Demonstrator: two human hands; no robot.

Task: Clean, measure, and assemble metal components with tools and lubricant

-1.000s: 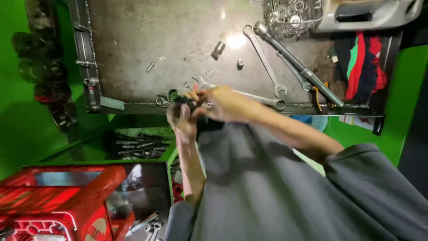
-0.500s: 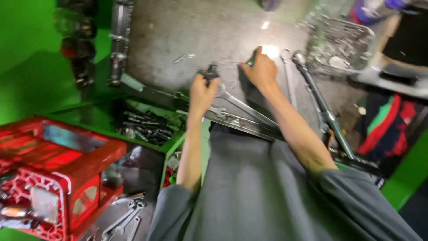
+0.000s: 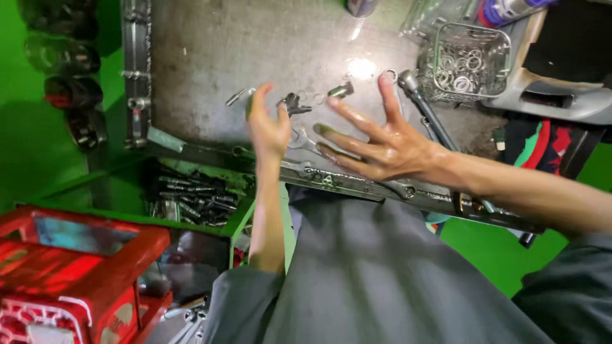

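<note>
My left hand (image 3: 268, 127) is raised over the grey metal workbench (image 3: 210, 57), with a small dark metal part (image 3: 294, 104) pinched at its thumb and fingertips. My right hand (image 3: 376, 145) hovers to the right of it, palm down, oily, fingers spread and holding nothing. A flat spanner (image 3: 305, 141) lies on the bench between and under the two hands. Small bolts (image 3: 341, 91) and a loose ring (image 3: 389, 74) lie just beyond the fingertips. A long ratchet handle (image 3: 426, 109) lies right of my right hand.
A wire basket of metal rings (image 3: 465, 60) stands at the back right. Below the bench's front edge is a tray of loose tools (image 3: 191, 197). A red toolbox (image 3: 70, 267) sits at lower left. Dark round parts (image 3: 70, 89) hang on the green wall at left.
The view has shifted right and closer. My right hand has lifted off the bench and spread open. My left hand has risen with the dark part still at its fingertips.
</note>
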